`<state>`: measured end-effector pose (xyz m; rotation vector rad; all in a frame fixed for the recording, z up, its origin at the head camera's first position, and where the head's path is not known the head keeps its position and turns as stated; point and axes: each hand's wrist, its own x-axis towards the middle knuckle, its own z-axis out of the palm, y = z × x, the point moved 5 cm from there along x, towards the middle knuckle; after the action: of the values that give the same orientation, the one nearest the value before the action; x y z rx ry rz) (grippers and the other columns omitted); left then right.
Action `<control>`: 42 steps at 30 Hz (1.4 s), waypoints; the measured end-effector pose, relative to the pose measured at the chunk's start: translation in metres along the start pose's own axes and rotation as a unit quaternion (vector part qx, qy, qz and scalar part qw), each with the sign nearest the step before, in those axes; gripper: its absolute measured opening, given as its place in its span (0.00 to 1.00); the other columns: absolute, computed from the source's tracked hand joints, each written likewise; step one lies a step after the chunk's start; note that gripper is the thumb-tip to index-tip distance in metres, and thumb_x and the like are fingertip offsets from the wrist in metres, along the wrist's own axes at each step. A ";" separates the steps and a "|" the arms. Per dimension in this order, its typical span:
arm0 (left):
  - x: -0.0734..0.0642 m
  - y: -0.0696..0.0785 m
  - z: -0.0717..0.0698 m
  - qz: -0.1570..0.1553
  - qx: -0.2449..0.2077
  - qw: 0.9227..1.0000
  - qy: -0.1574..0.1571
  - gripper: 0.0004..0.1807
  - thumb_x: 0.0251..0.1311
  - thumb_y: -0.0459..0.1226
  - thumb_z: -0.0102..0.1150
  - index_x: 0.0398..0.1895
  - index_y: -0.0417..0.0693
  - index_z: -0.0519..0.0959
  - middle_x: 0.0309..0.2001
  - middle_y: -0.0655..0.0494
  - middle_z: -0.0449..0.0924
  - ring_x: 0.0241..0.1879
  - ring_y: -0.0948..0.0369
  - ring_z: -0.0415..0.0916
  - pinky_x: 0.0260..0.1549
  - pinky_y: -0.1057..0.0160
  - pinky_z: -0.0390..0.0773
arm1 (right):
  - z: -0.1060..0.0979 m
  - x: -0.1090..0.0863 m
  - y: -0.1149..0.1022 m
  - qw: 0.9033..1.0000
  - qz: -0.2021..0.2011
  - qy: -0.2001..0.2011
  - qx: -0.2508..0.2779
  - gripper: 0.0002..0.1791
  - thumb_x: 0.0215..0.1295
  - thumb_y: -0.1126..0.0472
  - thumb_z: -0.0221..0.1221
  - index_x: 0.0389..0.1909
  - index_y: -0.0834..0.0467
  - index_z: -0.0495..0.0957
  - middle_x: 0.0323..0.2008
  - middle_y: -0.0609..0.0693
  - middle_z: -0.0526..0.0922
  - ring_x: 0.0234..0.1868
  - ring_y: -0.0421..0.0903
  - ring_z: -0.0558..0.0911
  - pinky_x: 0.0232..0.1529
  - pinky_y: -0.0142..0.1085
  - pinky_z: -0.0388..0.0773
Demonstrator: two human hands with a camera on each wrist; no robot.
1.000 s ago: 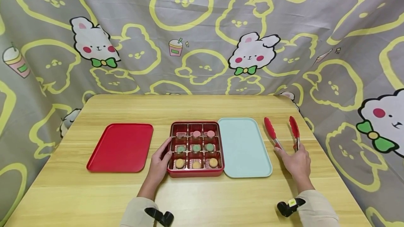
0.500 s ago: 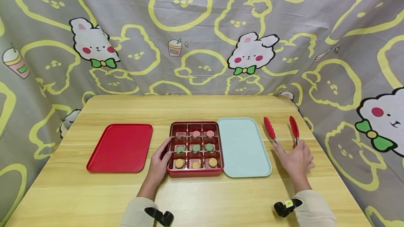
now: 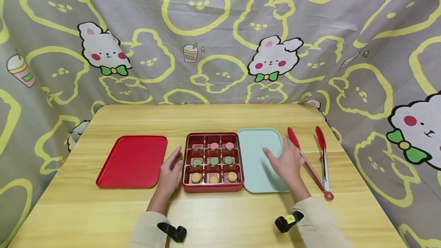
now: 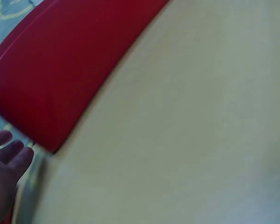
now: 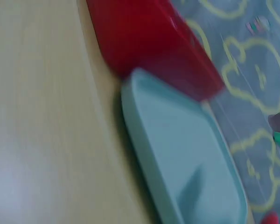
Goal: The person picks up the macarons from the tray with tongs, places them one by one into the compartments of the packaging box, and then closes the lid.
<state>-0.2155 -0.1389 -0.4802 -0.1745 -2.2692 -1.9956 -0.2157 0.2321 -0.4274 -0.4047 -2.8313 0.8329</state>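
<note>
In the head view a red box (image 3: 213, 188) with a divided insert stands mid-table. Pink, green and yellow round pieces, like small cookies, lie in its compartments; the back left one shows no piece. Just left of the box is my left hand (image 3: 168, 175), fingers extended, with a small gap to the wall. Above the pale mint tray (image 3: 258, 179), which lies against the box's right side, my right hand (image 3: 289, 163) hovers with spread fingers and holds nothing. Red-tipped metal tongs (image 3: 320, 139) lie spread on the table to its right.
A flat red tray or lid (image 3: 132, 162) lies on the left of the wooden table (image 3: 213, 221). Patterned curtains (image 3: 220, 41) hang behind and at both sides of the table.
My right hand has let go of the tongs and moved left over the mint tray. My left hand has drawn slightly away from the box's left side.
</note>
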 end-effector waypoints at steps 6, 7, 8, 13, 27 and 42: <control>0.010 0.005 -0.041 -0.023 0.060 0.997 0.046 0.27 0.68 0.31 0.44 0.71 0.47 0.60 0.69 0.47 0.60 0.68 0.51 0.58 0.56 0.78 0.63 | 0.028 -0.006 -0.053 0.997 -0.063 -0.028 0.029 0.45 0.57 0.41 0.60 0.69 0.61 0.58 0.68 0.59 0.62 0.67 0.61 0.59 0.58 0.59 0.52; 0.011 0.006 -0.049 -0.031 0.065 0.996 0.058 0.27 0.68 0.31 0.44 0.71 0.48 0.61 0.70 0.50 0.60 0.68 0.53 0.58 0.58 0.75 0.64 | 0.032 -0.008 -0.061 0.996 -0.075 -0.030 0.035 0.44 0.57 0.41 0.60 0.69 0.61 0.60 0.68 0.58 0.64 0.66 0.60 0.61 0.58 0.57 0.53; 0.012 0.007 -0.056 -0.038 0.067 0.994 0.072 0.27 0.68 0.32 0.44 0.70 0.50 0.61 0.70 0.52 0.61 0.69 0.54 0.57 0.61 0.71 0.64 | 0.035 -0.010 -0.069 0.995 -0.088 -0.029 0.040 0.42 0.58 0.41 0.60 0.68 0.60 0.62 0.67 0.57 0.65 0.66 0.59 0.62 0.58 0.56 0.54; 0.016 0.010 -0.085 -0.074 0.100 0.984 0.130 0.27 0.67 0.34 0.44 0.70 0.60 0.63 0.70 0.58 0.60 0.70 0.57 0.53 0.65 0.52 0.59 | 0.050 -0.019 -0.102 0.985 -0.152 -0.025 0.074 0.35 0.60 0.45 0.60 0.64 0.59 0.68 0.64 0.55 0.70 0.63 0.58 0.67 0.56 0.55 0.56; 0.007 0.005 -0.160 -0.123 0.215 0.942 0.227 0.28 0.66 0.37 0.39 0.70 0.53 0.62 0.69 0.46 0.61 0.66 0.47 0.58 0.62 0.46 0.61 | 0.103 -0.057 -0.194 0.957 -0.265 -0.104 0.061 0.33 0.60 0.46 0.59 0.64 0.56 0.68 0.66 0.54 0.68 0.65 0.55 0.66 0.62 0.56 0.55; -0.015 -0.016 -0.193 -0.181 0.278 0.920 0.209 0.29 0.65 0.37 0.37 0.71 0.41 0.58 0.62 0.29 0.64 0.62 0.38 0.60 0.61 0.41 0.60 | 0.151 -0.119 -0.268 0.917 -0.355 -0.169 -0.067 0.34 0.63 0.40 0.54 0.67 0.50 0.64 0.69 0.53 0.61 0.66 0.50 0.63 0.65 0.43 0.58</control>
<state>-0.2017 -0.3321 -0.4737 0.6963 -2.5619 -1.2378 -0.1942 -0.0965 -0.4151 0.7968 -2.9737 0.5836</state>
